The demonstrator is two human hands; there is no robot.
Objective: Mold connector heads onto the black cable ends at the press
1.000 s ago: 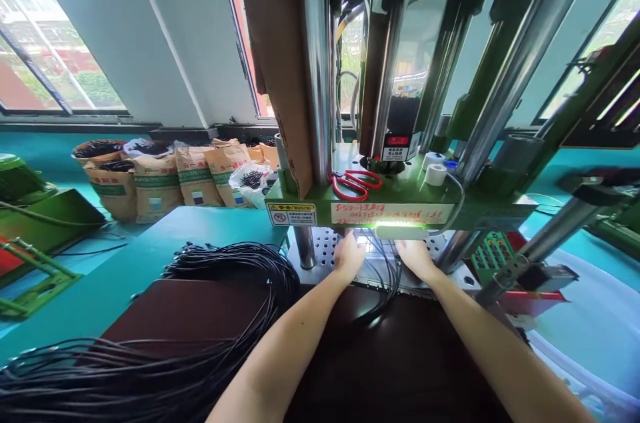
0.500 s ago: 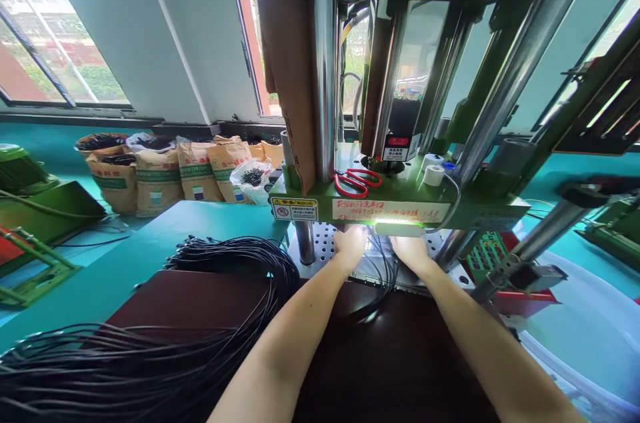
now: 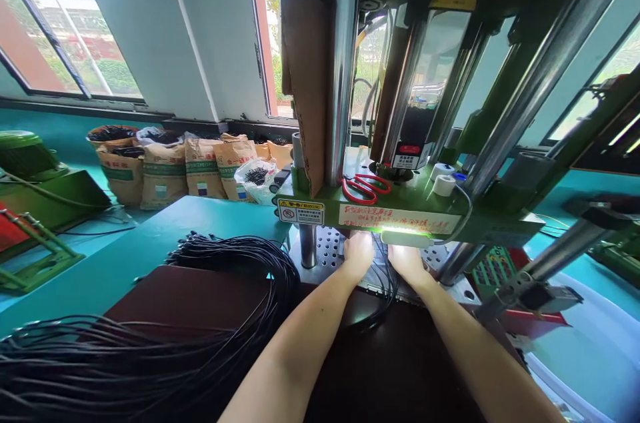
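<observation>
- Left hand (image 3: 359, 251), right hand (image 3: 406, 257): frame centre, apart, partly under green plate (image 3: 413, 192); fingers hidden, grip cannot be told.
- Cables (image 3: 389, 284): just below centre, between wrists; far ends apparently under plate.

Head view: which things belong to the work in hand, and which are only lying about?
Seemingly in use:
left hand
right hand
black cables between them
green press

Apparently just lying about:
red-handled scissors
white rolls
brown sacks

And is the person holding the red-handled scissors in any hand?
No, the red-handled scissors lie on the green machine plate, above the left hand and right hand.
</observation>
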